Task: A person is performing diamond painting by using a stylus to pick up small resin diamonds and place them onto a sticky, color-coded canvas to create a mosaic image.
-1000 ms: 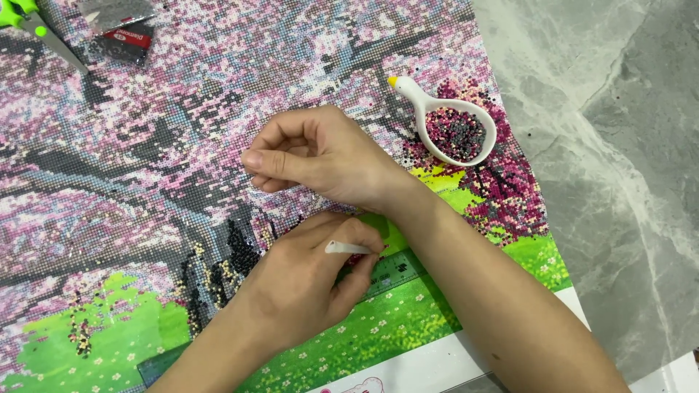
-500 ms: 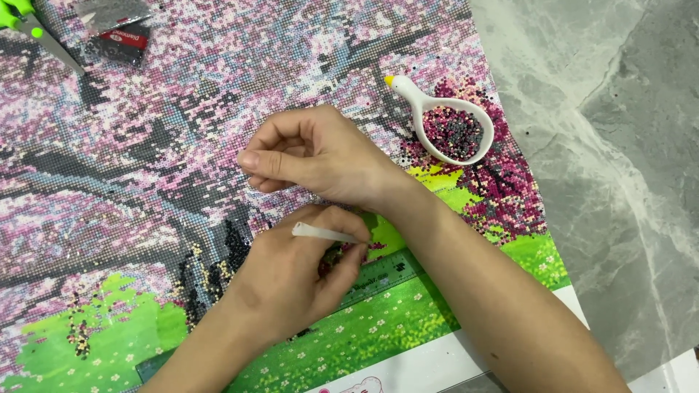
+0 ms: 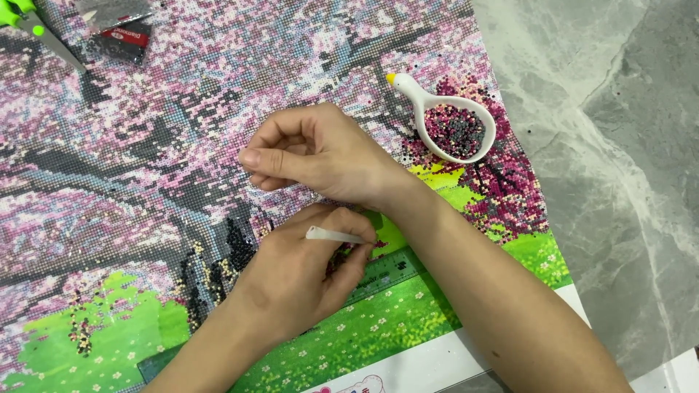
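Observation:
A diamond-painting canvas (image 3: 160, 145) with pink blossoms and green grass lies under both hands. My left hand (image 3: 295, 280) reaches in from the lower left and grips a white applicator pen (image 3: 335, 236). The pen's tip points right, at the canvas beside a green ruler (image 3: 386, 273). My right hand (image 3: 313, 156) crosses over from the lower right and rests on the canvas just above the left hand. Its fingers are curled into a loose fist with nothing seen in them. A white duck-shaped tray (image 3: 426, 102) of dark and pink beads sits to the right of it.
Green-handled scissors (image 3: 33, 29) and a small bag of beads (image 3: 120, 29) lie at the canvas's top left. A grey marble surface (image 3: 619, 182) lies to the right of the canvas, with a few stray beads on it.
My left hand drew the pen up and left, then slid it a little back to the right. The right hand has stayed in place.

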